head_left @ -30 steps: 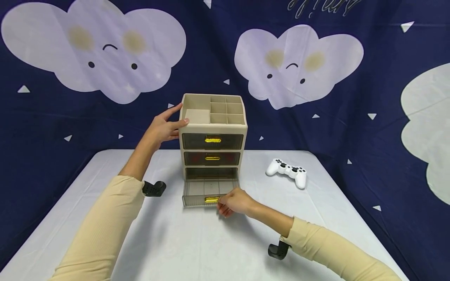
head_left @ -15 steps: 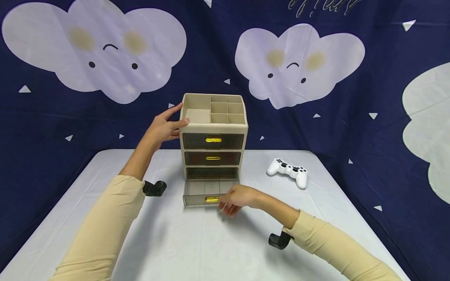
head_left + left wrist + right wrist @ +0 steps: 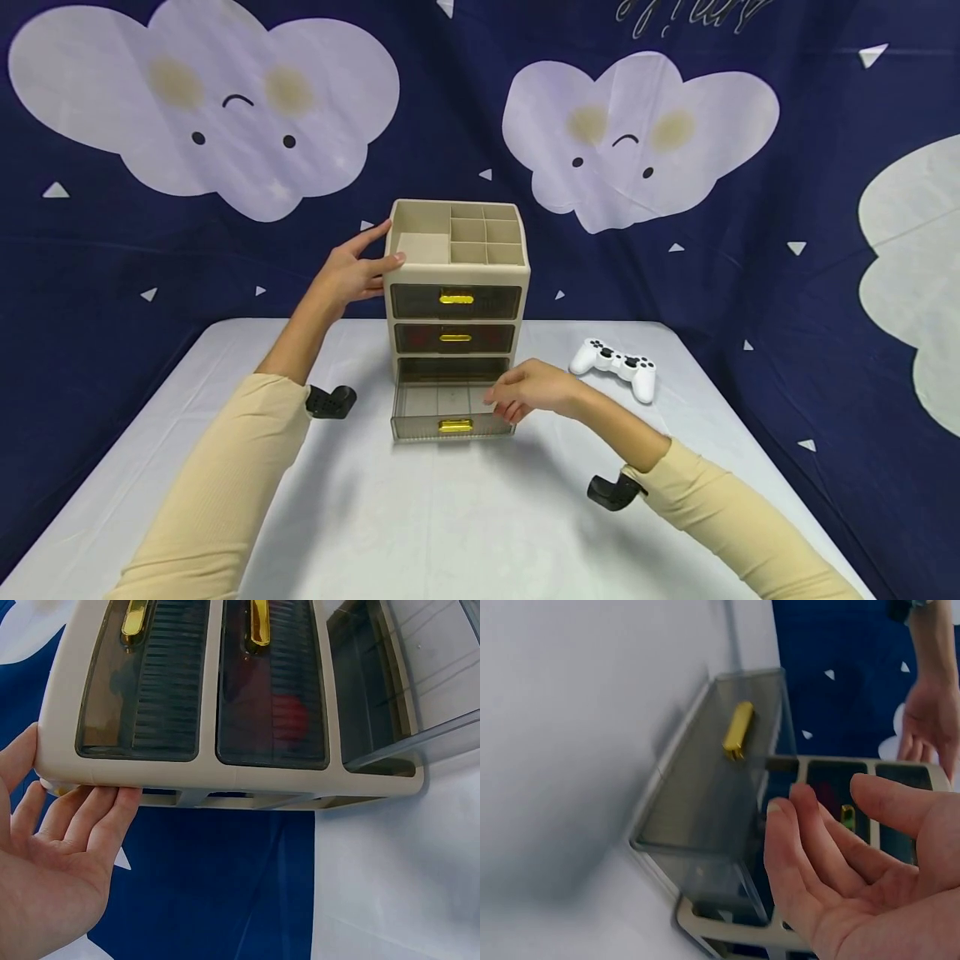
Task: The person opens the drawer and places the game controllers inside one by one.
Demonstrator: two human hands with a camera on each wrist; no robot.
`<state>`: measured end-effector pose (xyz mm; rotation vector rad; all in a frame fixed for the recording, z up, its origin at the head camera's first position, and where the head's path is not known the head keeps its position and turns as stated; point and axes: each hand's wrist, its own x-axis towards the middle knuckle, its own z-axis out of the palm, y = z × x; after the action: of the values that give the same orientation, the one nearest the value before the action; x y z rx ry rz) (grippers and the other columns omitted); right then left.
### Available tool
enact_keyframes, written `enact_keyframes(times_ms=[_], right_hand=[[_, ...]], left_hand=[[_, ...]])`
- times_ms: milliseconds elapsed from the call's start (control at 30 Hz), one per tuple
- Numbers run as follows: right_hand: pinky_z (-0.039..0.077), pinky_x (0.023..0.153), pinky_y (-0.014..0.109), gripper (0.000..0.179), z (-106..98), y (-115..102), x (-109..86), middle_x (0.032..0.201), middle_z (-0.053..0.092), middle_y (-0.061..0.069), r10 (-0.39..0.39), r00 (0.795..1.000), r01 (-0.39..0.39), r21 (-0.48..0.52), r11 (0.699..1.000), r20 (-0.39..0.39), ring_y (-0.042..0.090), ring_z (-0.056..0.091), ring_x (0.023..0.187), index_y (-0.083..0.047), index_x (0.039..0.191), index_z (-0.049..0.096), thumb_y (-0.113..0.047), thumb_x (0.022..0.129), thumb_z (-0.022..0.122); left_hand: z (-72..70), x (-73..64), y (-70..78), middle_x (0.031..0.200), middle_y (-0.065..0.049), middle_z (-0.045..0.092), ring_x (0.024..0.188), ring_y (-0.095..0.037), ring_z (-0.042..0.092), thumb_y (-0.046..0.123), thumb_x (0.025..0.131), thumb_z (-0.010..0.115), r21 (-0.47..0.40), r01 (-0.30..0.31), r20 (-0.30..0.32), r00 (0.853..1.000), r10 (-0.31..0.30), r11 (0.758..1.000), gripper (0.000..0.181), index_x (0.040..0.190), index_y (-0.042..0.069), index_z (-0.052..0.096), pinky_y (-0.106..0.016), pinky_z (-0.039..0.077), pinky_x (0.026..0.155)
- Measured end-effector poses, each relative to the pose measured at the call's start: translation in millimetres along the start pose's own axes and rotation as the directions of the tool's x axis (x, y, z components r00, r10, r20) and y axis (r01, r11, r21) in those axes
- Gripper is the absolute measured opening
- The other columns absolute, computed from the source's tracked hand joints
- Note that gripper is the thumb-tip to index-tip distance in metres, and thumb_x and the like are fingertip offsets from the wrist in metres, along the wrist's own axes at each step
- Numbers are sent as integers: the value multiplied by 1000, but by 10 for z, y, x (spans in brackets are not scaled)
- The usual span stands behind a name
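A cream desktop drawer organizer (image 3: pixel 457 273) stands upright, with a divided open tray on top. Its bottom drawer (image 3: pixel 412 427), smoky and clear with a gold handle (image 3: pixel 455 426), is pulled out and looks bare inside. The two drawers above are closed. At the organizer's upper left corner my left hand (image 3: pixel 347 275) holds on, thumb over the top rim and fingers along the side wall, as the left wrist view (image 3: pixel 67 855) also shows. Above the right side of the pulled-out drawer hovers my right hand (image 3: pixel 536 387), fingers loosely bent, nothing between them.
A white game controller (image 3: pixel 613 367) lies on the white-covered table (image 3: pixel 375 517), right of the organizer. Behind hangs a dark blue cloth (image 3: pixel 450 100) with cloud prints. Something red (image 3: pixel 289 716) shows dimly through the middle drawer's front.
My right hand has left the bottom drawer's handle and risen up and to the right, over the drawer. The drawer stays pulled out. My left hand has kept its place.
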<state>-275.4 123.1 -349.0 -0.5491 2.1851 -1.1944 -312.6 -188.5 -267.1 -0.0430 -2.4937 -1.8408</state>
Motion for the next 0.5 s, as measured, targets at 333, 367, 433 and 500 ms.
enact_keyframes(times_ms=[333,367,433,500], right_hand=[[61,79,34,33,-298,96,-89,104,73,16,-58,968,62,11,998,-244,21,69,83,6,118,71,-16,94,71],[61,79,33,33,-324,108,-96,105,74,16,-64,959,71,17,997,-275,21,69,83,6,118,71,-16,93,71],[61,79,30,33,-379,141,-117,106,75,16,-74,938,89,29,996,-337,18,68,81,6,118,71,-14,92,72],[60,78,28,33,-439,189,-140,106,76,15,-81,917,108,47,993,-390,15,68,80,7,119,70,-12,92,72]], left_hand=[[1,3,-7,162,-15,35,135,-36,55,37,99,68,8,-5,1,1000,5,1000,74,160,43,26,-51,45,112],[2,3,-5,162,-15,35,135,-36,55,36,99,68,6,-5,-2,1000,5,1000,74,160,43,26,-51,45,112],[5,7,-6,162,-15,35,135,-36,55,36,99,67,1,-3,-3,1000,3,1000,73,160,43,27,-51,45,112],[11,13,-10,161,-16,36,134,-36,56,35,99,67,-4,-4,2,1000,4,1000,74,160,42,26,-51,45,112]])
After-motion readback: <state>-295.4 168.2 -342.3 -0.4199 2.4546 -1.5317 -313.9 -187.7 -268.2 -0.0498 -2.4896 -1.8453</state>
